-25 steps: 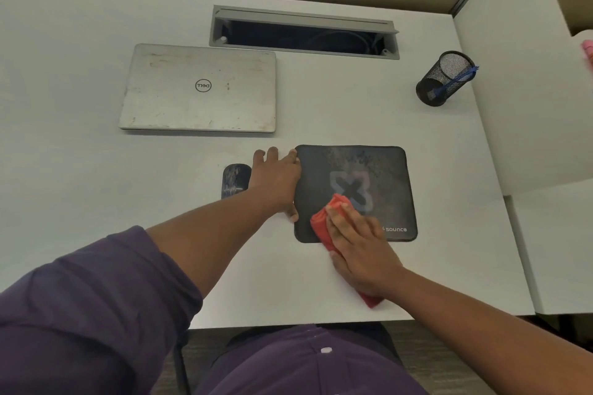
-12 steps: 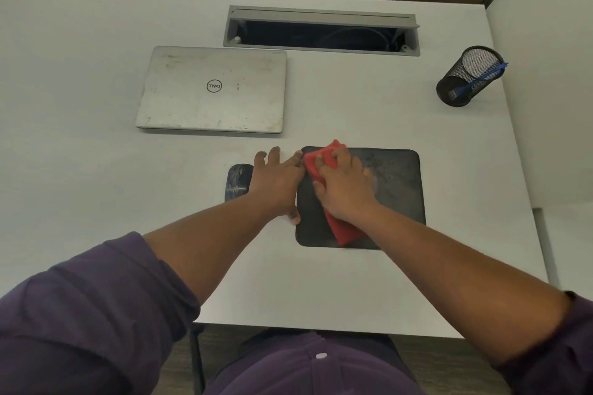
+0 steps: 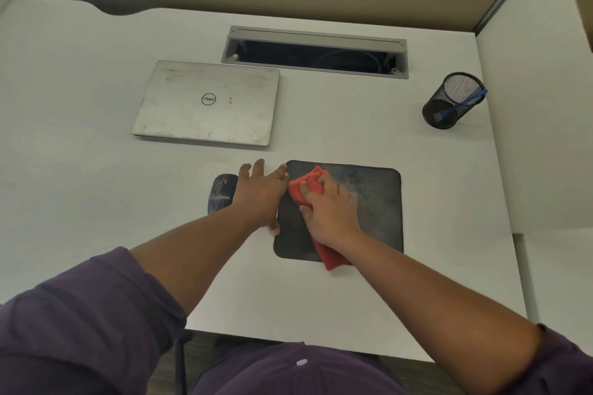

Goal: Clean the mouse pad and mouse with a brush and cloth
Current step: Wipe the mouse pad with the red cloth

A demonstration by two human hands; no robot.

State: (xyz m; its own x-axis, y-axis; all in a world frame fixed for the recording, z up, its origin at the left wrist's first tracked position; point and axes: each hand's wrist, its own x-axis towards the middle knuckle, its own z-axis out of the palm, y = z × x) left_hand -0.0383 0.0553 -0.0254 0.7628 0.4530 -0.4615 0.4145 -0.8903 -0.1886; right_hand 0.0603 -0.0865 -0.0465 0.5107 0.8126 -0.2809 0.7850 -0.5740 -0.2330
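A dark mouse pad (image 3: 375, 212) lies flat on the white desk (image 3: 337, 128). My right hand (image 3: 330, 212) presses a red cloth (image 3: 309, 184) onto the pad's far left part; the cloth's tail sticks out below my wrist at the pad's near edge. My left hand (image 3: 260, 194) lies flat with fingers spread on the desk, its thumb and forefinger touching the pad's left edge. A dark mouse (image 3: 221, 192) sits just left of that hand, partly hidden by it. No brush handle is clearly seen outside the cup.
A closed silver laptop (image 3: 207, 102) lies beyond the mouse. A black mesh cup (image 3: 452, 101) with a blue item in it stands at the right. An open cable slot (image 3: 316, 53) is at the back. A white partition (image 3: 539, 106) borders the right side.
My right hand slid the red cloth from the pad's near left corner to its far left part. The left hand stayed at the pad's edge. The head camera shifted.
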